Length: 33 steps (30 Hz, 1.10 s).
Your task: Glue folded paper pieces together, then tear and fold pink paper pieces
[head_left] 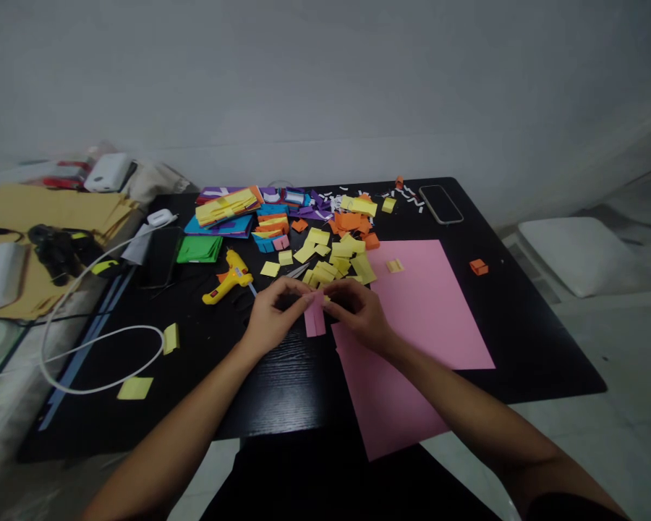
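Observation:
A small folded strip of pink paper point(315, 318) hangs between my two hands over the middle of the black table. My left hand point(276, 312) pinches its upper left edge between thumb and fingers. On the other side, my right hand point(361, 312) grips the upper right edge the same way. Just beyond my fingers lies a loose heap of yellow paper pieces point(325, 272). Under my right forearm are large pink sheets point(412, 311), one reaching past the table's front edge. Scissors point(297, 271) lie partly hidden behind my left hand.
A yellow glue gun point(228, 278) lies left of my hands, near green folded paper point(200, 249). Stacked coloured papers point(228, 208) and orange pieces point(352, 223) stand behind. A phone point(440, 204) rests at the back right. A white cable point(103, 333) loops across the left side.

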### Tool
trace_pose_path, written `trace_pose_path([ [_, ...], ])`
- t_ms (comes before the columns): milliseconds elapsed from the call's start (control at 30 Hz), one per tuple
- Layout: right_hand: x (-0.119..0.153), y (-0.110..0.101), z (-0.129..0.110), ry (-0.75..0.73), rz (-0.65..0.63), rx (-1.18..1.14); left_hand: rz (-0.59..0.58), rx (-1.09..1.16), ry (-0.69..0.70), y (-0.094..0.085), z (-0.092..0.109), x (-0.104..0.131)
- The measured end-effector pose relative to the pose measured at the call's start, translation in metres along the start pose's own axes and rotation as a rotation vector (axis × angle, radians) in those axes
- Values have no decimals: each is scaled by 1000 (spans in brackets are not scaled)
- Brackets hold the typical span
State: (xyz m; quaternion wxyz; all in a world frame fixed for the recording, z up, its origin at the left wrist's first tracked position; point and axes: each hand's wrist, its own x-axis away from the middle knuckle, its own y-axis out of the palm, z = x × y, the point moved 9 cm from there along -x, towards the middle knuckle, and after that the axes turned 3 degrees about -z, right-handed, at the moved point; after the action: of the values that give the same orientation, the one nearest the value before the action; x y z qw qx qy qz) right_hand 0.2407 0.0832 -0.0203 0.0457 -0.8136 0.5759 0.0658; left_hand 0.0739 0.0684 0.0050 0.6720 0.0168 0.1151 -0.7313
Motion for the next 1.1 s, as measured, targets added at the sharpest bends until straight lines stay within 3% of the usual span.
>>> trace_pose_path([
  [133,0,7,1,-14,-85,-54,94,157,-90,-9,-13,-2],
  [233,0,13,5,0,-132,-94,98,208,-124,-8,-18,-4],
  [533,1,12,12,80,-94,-141,98,184,-151,-7,-23,-3],
  [800,1,11,11,47,-103,-153,49,109,-176,-4,-23,-5],
  [1100,1,13,11,46,-126,-134,83,54,-190,-7,-22,-5],
])
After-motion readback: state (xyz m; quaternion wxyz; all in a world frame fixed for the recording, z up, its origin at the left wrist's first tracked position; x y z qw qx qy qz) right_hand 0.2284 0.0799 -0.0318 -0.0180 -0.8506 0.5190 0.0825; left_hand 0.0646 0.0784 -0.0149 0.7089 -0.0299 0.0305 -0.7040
